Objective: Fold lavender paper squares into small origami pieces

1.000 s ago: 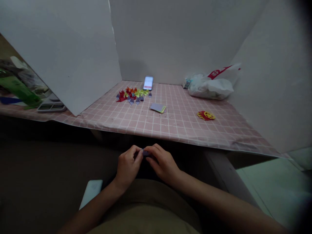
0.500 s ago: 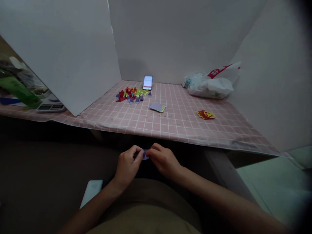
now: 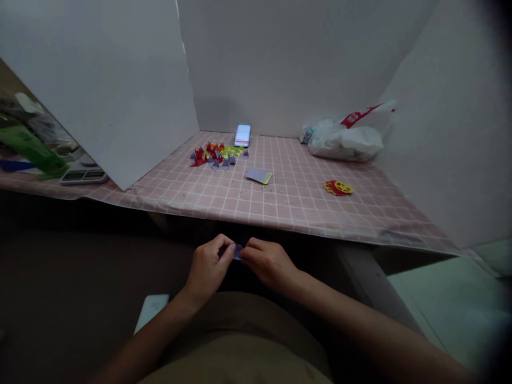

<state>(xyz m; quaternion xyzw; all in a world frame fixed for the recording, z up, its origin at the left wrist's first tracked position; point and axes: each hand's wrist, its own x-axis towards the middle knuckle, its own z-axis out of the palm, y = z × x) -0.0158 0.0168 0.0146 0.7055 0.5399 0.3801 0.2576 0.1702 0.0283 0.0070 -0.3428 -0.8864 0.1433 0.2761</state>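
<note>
- Left hand: fingers curled, thumb and forefinger pinched on the near-left end of a purple paper piece.
- Right hand: pinching the other end of the same piece, so the fingertips of both hands meet over it.
- The piece sits between the two hands, held in the air over the lap, below and short of the table edge.
- The light is dim down here, and the piece is too small to tell how far it is folded.
- Judgement: this reads as pressing a small crease. It would go best with the left pinch as a fixed anchor, the edges lined up before pressing, and the grip kept at the tips so the edge shows.
- On the table ahead of the left hand is a pile of folded coloured pieces, with a phone beyond it.
- A flat paper stack lies ahead of the right hand, and a red-and-yellow cutout is farther right.
</note>
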